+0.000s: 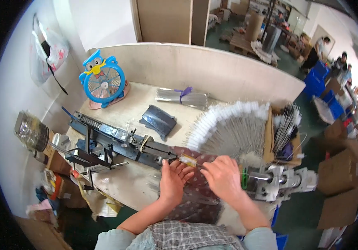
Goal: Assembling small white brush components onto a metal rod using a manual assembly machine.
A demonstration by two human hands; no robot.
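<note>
My left hand (172,182) is turned palm up at the near end of a long dark metal jig (120,135). Its fingers are loosely apart and a little bent, with the thumb beside the jig's end. Just past those fingertips is a small yellow-and-white block (188,160); whether they touch it I cannot tell. My right hand (224,177) is closed in a pinch to the right of the block. A thin metal rod (200,165) shows at its fingertips, pointing toward the block. Beneath both hands lies a brown dotted cloth (200,187).
White-tipped thin rods (229,129) fan out behind my right hand, beside a cardboard box (269,137) of more rods. A metal clamping machine (285,182) stands at right. Farther back are a dark curved piece (159,120), a tied rod bundle (181,97) and a blue fan (104,81).
</note>
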